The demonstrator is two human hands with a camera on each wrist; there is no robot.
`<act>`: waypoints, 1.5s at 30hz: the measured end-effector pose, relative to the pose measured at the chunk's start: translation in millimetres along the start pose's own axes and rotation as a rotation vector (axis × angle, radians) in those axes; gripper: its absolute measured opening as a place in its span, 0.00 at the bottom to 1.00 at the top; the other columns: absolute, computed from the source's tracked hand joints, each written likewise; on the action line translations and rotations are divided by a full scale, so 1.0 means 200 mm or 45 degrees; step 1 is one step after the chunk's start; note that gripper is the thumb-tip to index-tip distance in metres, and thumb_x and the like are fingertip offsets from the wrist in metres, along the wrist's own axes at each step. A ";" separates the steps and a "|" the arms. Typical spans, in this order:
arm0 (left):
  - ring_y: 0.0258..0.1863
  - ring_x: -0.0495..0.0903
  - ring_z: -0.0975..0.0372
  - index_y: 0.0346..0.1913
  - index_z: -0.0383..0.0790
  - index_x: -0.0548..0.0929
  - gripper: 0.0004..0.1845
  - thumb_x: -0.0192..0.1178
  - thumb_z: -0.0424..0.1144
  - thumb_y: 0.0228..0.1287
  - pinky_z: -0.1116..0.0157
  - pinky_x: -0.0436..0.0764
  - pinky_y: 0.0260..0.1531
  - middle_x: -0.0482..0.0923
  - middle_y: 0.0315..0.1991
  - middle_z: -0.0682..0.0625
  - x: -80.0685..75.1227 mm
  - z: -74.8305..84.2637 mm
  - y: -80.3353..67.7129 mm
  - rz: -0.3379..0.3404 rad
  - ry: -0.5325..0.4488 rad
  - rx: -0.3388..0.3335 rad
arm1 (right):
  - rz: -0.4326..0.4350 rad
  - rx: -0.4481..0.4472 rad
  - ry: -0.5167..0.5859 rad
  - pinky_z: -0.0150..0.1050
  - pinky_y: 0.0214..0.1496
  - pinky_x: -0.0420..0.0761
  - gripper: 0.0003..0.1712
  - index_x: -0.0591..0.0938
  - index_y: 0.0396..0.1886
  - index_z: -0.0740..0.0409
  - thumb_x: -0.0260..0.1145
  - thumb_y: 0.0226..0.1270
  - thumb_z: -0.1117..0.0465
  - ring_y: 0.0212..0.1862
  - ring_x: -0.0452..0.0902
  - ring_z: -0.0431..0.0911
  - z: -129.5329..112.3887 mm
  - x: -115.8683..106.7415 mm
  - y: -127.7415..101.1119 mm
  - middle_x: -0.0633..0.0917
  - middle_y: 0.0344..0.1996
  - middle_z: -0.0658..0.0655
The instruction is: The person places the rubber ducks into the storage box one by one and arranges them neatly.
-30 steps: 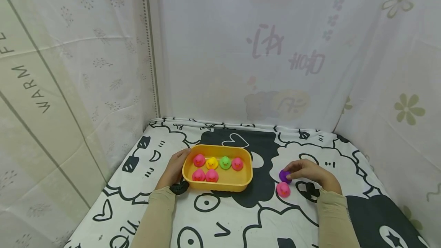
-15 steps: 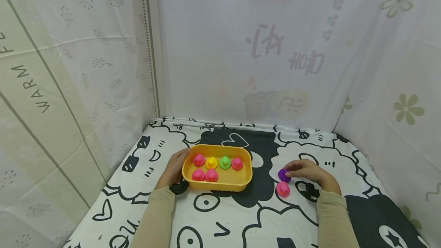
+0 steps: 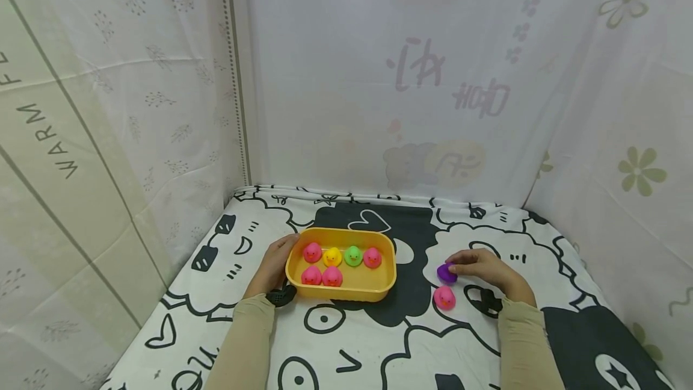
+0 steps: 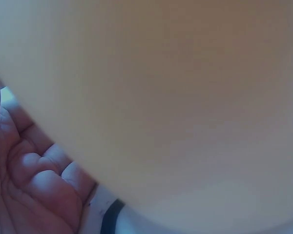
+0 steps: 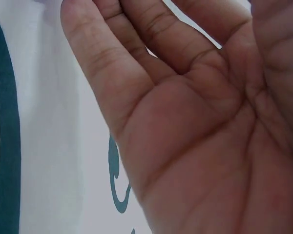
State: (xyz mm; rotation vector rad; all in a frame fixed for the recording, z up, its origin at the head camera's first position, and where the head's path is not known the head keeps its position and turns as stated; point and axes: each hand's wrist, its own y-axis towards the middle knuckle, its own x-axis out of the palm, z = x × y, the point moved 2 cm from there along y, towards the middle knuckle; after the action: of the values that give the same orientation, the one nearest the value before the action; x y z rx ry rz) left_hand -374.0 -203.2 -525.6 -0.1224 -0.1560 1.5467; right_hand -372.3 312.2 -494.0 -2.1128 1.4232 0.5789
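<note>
In the head view my right hand [image 3: 489, 271] pinches a small purple rubber duck [image 3: 446, 274] between thumb and fingertips, at the right of the sheet. Its face is not visible. Just in front of it sits a pink rubber duck [image 3: 444, 298]. My left hand [image 3: 273, 265] grips the left end of a yellow plastic tray [image 3: 360, 295]; its fingertips are partly hidden by the wall. Inside the tray are several pink ducks [image 3: 312, 252], a yellow duck [image 3: 332, 256] and a green duck [image 3: 354, 256]. In the left wrist view, curled fingers [image 4: 51, 187] show beside the blurred tray wall [image 4: 185, 107].
A white sheet [image 3: 325, 348] with black cartoon drawings covers the surface. Pale printed curtains [image 3: 335, 89] hang along the back and both sides. A stretch of sheet with a black patch [image 3: 414, 294] lies between the tray and the two ducks on the right.
The purple duck has tilted slightly in my right fingers, showing a flatter side. My left hand and the tray stay in place.
</note>
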 end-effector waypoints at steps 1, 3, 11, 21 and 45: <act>0.63 0.73 0.56 0.64 0.50 0.74 0.29 0.52 0.61 0.67 0.59 0.76 0.63 0.73 0.64 0.51 0.00 0.00 0.00 0.002 -0.006 -0.008 | 0.012 -0.004 -0.009 0.49 0.59 0.80 0.23 0.84 0.51 0.49 0.70 0.58 0.44 0.51 0.80 0.44 0.00 0.00 0.00 0.86 0.49 0.52; 0.63 0.73 0.56 0.63 0.50 0.74 0.28 0.52 0.61 0.67 0.59 0.76 0.63 0.73 0.64 0.52 0.00 0.00 0.00 0.003 -0.013 -0.015 | 0.030 -0.007 -0.020 0.49 0.59 0.80 0.23 0.84 0.51 0.48 0.69 0.59 0.43 0.51 0.80 0.44 0.00 0.00 0.00 0.86 0.49 0.52; 0.62 0.73 0.56 0.64 0.49 0.73 0.27 0.51 0.59 0.69 0.60 0.77 0.62 0.73 0.64 0.50 0.00 0.01 0.00 0.000 -0.024 -0.025 | 0.030 0.018 -0.008 0.55 0.64 0.75 0.25 0.82 0.53 0.48 0.68 0.60 0.42 0.53 0.78 0.43 -0.01 0.00 0.00 0.86 0.50 0.51; 0.65 0.72 0.54 0.66 0.47 0.72 0.32 0.52 0.63 0.66 0.57 0.74 0.65 0.71 0.66 0.49 0.01 0.00 0.00 -0.004 -0.006 0.006 | 0.050 -0.002 -0.006 0.51 0.61 0.79 0.23 0.83 0.51 0.47 0.68 0.59 0.42 0.50 0.81 0.42 -0.01 0.00 0.01 0.87 0.48 0.51; 0.65 0.72 0.53 0.66 0.46 0.72 0.31 0.51 0.61 0.67 0.57 0.74 0.65 0.71 0.67 0.48 0.00 -0.01 0.00 0.021 0.027 0.000 | 0.093 -0.008 0.041 0.58 0.65 0.74 0.25 0.82 0.53 0.46 0.69 0.58 0.42 0.56 0.79 0.47 -0.06 0.02 0.02 0.86 0.49 0.50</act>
State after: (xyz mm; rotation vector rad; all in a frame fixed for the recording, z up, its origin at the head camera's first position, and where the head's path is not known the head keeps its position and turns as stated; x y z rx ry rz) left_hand -374.6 -202.2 -527.6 -0.1407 -0.1385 1.5614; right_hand -374.5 301.2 -488.1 -2.0906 1.5237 0.5808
